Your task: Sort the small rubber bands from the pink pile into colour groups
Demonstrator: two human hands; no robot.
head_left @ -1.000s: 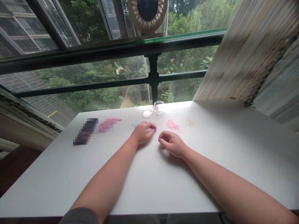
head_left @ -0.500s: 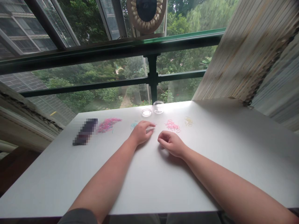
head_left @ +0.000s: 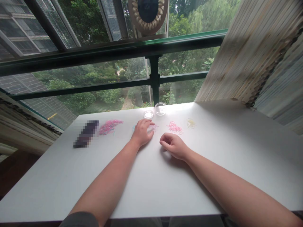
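My left hand (head_left: 142, 132) lies on the white table with its fingers apart, reaching over a small pile of pale purple rubber bands (head_left: 155, 127). Beneath its left side, light blue rubber bands (head_left: 133, 127) are mostly covered. My right hand (head_left: 174, 145) rests curled on its side, thumb against the fingers; whatever may be inside the curl is hidden. Just beyond it lie pink rubber bands (head_left: 174, 127), and farther right a little heap of yellow rubber bands (head_left: 191, 123). A larger mixed pile, mainly pink rubber bands (head_left: 110, 126), spreads out on the left.
At the table's (head_left: 146, 186) far edge stand a clear round container (head_left: 160, 109) and a clear shallow lid or dish (head_left: 148, 114). A dark pixelated object (head_left: 86, 134) lies at the left. Behind are a green railing (head_left: 113, 50), a fan (head_left: 148, 15) and a curtain (head_left: 227, 56).
My left hand has shifted slightly left and its fingers have drawn back, showing more of the pale purple bands and covering more of the blue ones. My right hand stays still.
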